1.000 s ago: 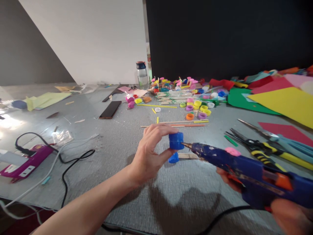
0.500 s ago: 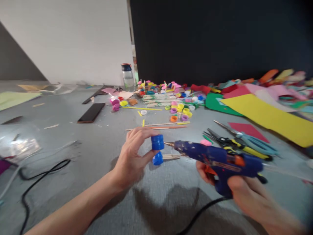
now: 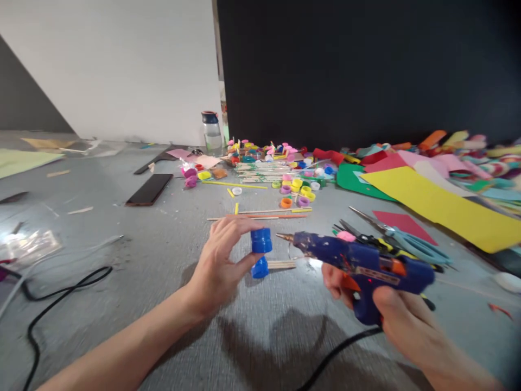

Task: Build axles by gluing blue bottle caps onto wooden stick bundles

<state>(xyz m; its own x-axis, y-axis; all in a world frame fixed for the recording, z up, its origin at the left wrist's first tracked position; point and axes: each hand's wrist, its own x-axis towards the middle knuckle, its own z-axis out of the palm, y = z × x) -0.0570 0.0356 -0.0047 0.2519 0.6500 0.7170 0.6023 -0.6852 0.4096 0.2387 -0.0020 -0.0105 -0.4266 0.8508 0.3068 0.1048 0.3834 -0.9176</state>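
Observation:
Between the thumb and fingers of my left hand [image 3: 222, 263] is a blue bottle cap piece [image 3: 261, 240], which looks like two caps joined end to end. Just below it another blue cap [image 3: 259, 267] appears beside a few thin wooden sticks [image 3: 281, 265] on the table. My right hand [image 3: 401, 315] grips a dark blue hot glue gun [image 3: 362, 263] by its handle, fingers at the orange trigger. The gun's metal nozzle points left at the held caps, a small gap apart from them. A black cord runs down from the handle.
Scissors with light blue handles [image 3: 415, 244] and yellow-black pliers lie behind the glue gun. Coloured caps [image 3: 286, 202] and sticks [image 3: 264, 172] spread across the back. A phone [image 3: 150, 189] and a bottle [image 3: 211, 133] stand left of them. Yellow foam sheet [image 3: 443, 206] lies right; a black cable [image 3: 61, 296] lies left.
The glue gun's nozzle has drawn back slightly to the right, leaving a gap from the blue caps it was touching or nearly touching. My left hand keeps its hold.

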